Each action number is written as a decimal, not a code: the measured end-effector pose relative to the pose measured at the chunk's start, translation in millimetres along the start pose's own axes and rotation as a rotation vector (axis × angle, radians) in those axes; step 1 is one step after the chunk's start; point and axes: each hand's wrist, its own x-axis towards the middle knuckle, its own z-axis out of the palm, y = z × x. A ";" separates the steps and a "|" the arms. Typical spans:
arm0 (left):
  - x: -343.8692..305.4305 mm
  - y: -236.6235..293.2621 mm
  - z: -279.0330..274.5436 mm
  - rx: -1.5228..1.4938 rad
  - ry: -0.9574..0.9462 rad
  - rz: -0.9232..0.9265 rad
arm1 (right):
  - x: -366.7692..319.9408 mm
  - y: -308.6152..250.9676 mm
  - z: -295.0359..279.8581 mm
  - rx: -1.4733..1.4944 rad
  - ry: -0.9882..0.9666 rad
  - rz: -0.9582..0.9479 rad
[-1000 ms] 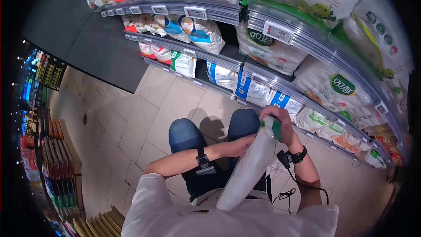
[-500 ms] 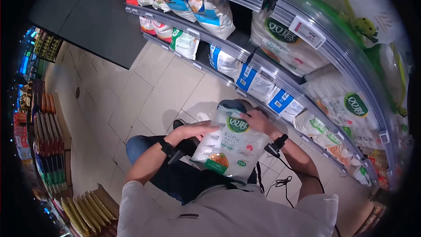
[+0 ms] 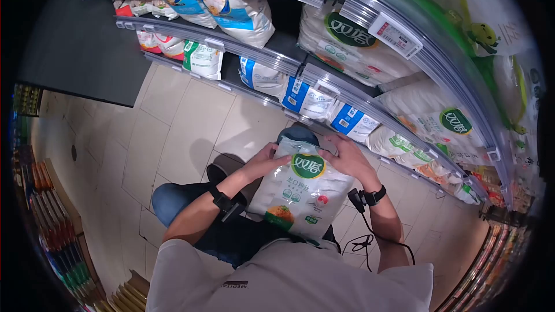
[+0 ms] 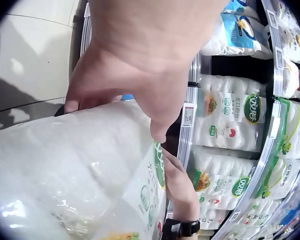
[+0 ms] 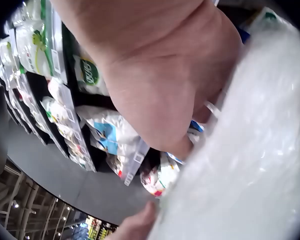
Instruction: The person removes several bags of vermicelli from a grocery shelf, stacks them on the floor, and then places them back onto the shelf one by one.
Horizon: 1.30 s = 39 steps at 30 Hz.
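A clear plastic bag of vermicelli [image 3: 295, 193] with a green oval logo leans at the person's lap, its printed front facing up toward the head camera. The left hand [image 3: 267, 163] grips its top left edge, thumb over the front and fingers going behind. At the top right corner the right hand [image 3: 351, 162] holds the bag with its thumb on the front; its other fingers lie along the far edge. In the left wrist view the bag [image 4: 85, 170] fills the lower left, below the left hand [image 4: 135, 75]. Close to the right hand [image 5: 165, 85], the bag [image 5: 250, 150] looks plain white.
Shelves [image 3: 272, 52] curve across the front and right, holding similar vermicelli bags [image 3: 451, 121] and white-and-blue bags [image 3: 306, 98]. Price tags [image 3: 396, 34] line their edges. A loose black cable [image 3: 364, 242] hangs from the right wrist. Packed goods [image 3: 55, 219] stand at the left over a tiled floor [image 3: 127, 156].
The bag has turned from edge-on to front-up and sits lower between both hands. The left hand has moved up to its top edge, and the legs have shifted left.
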 end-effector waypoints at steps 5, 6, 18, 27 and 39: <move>-2.7 16.5 11.7 0.072 0.045 -0.022 | -29.5 -29.5 -65.5 0.176 0.356 -0.124; 0.6 11.4 13.7 0.145 0.070 -0.005 | -33.6 -38.6 -76.8 0.218 0.452 -0.162; 4.5 -5.0 29.4 0.174 0.261 -0.033 | 10.8 -69.5 -109.5 0.271 1.139 -0.294; -4.7 -22.0 43.0 0.353 0.327 0.094 | 35.1 -74.2 -129.7 0.640 1.148 -0.323; 14.2 -28.9 30.9 0.254 0.251 0.167 | 10.5 -55.3 -82.1 0.372 0.945 -0.519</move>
